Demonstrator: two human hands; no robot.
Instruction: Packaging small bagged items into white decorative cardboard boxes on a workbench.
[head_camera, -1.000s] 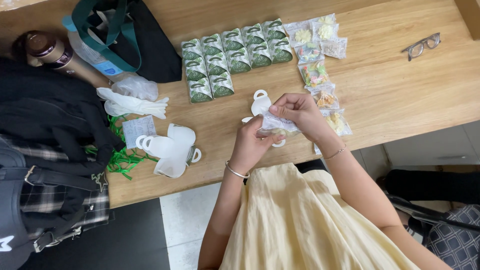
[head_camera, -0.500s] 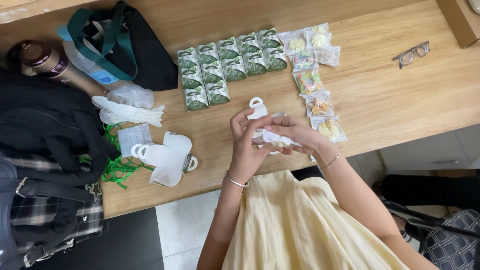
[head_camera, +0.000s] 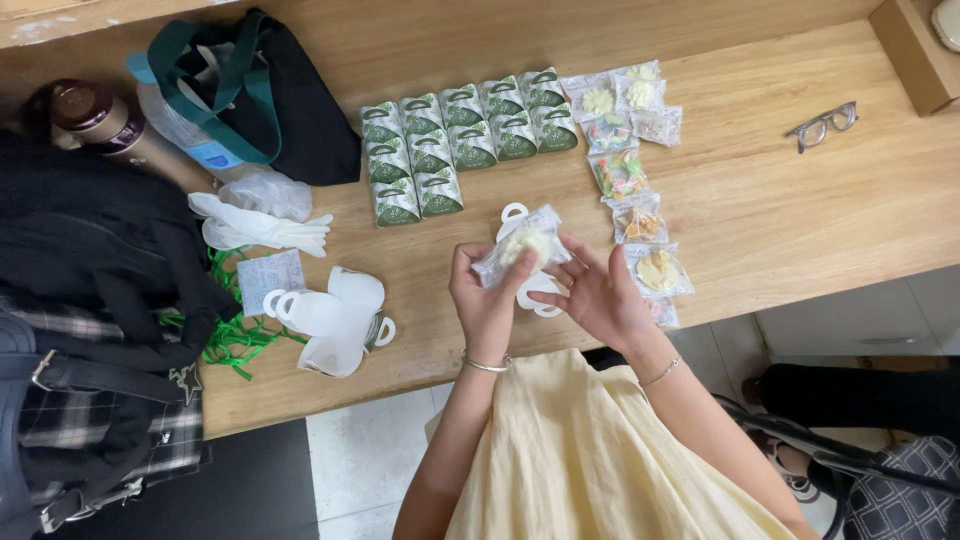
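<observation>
Both hands clamp a clear packet (head_camera: 522, 246) above the desk (head_camera: 800, 220) near its near edge: left hand (head_camera: 487, 298) and right hand (head_camera: 598, 296) pinch its ends. A white cutout (head_camera: 533, 288) lies partly hidden beneath. Bare wood opens rightward toward glasses (head_camera: 822, 124).

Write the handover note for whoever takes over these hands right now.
Left hand and right hand: both pinch one clear packet with a pale sweet inside, held above a flat white box blank.
On the table: folded green boxes in rows, more clear sweet packets in a column right of the hands, spare white blanks to the left.
Done: the green boxes stand folded.
Left: the white blanks lie unfolded.
</observation>
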